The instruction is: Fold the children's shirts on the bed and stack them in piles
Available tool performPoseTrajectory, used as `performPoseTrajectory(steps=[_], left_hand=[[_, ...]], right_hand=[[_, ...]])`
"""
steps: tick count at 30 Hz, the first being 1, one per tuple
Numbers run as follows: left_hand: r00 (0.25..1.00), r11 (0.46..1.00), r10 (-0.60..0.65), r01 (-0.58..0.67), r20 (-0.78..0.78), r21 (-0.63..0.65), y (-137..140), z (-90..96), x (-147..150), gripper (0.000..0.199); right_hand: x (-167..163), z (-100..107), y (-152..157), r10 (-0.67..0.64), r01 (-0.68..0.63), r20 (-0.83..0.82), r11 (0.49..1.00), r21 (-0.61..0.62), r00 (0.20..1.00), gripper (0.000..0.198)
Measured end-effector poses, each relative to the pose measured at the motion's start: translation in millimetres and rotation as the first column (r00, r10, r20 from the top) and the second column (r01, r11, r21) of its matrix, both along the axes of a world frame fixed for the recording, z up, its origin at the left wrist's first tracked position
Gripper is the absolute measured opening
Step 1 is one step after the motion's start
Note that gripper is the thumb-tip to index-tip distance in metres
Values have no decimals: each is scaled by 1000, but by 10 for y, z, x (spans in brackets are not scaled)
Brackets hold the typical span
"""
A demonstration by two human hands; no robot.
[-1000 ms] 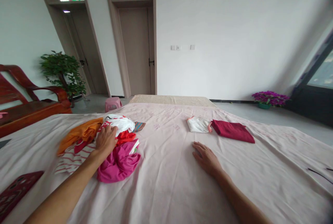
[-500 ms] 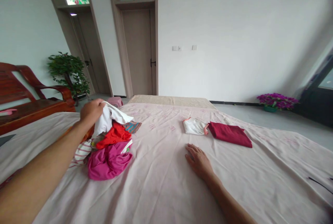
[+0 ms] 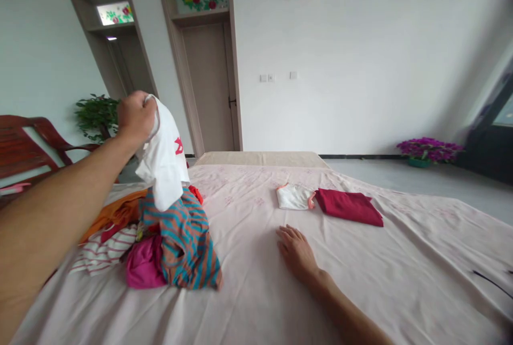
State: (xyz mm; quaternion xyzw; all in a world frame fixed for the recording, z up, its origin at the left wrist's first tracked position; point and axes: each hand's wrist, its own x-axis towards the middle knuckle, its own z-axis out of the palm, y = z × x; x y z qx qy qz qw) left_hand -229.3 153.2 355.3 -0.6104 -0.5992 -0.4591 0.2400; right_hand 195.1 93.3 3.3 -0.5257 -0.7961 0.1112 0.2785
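My left hand (image 3: 136, 115) is raised, its fingers closed on a white garment (image 3: 166, 147) with a red print that hangs down from them. Directly below it a blue-and-brown striped garment (image 3: 186, 243) drapes over the pile; I cannot tell whether the two are joined. In the pile lie a magenta garment (image 3: 145, 265), a white one with red stripes (image 3: 106, 248) and an orange one (image 3: 120, 211). Palm down, my right hand (image 3: 297, 253) rests open on the bedspread (image 3: 256, 302). Beyond it are a small white garment with orange trim (image 3: 295, 197) and a folded dark red cloth (image 3: 349, 207).
A wooden bench (image 3: 28, 144) and a green potted plant (image 3: 96, 117) stand at the left. Purple flowers (image 3: 428, 148) in a green pot are on the floor at the right. A thin black cord (image 3: 491, 281) lies near the right edge.
My left hand has risen, lifting the white garment off the pile. The striped garment now spreads over the front of the pile, covering part of the magenta one. My right hand remains flat.
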Motion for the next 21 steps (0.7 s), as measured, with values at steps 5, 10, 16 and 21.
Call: performPoseTrajectory(steps=[5, 10, 16, 21], left_hand=[[934, 982, -184, 188, 307, 19, -206, 157, 853, 30], [337, 586, -572, 806, 748, 85, -564, -62, 1863, 26], [257, -64, -515, 940, 817, -336, -873, -1058, 2333, 49], [815, 304, -515, 462, 264, -833, -655, -2568, 1832, 55]], right_hand=[[-342, 778, -325, 132, -312, -659, 936, -163, 741, 39], [-645, 1674, -640, 242, -607, -949, 791, 73, 201, 74], [79, 1494, -216, -58, -415, -957, 892, -178, 286, 53], [1198, 707, 70, -221, 30, -238, 788, -615, 946, 41]])
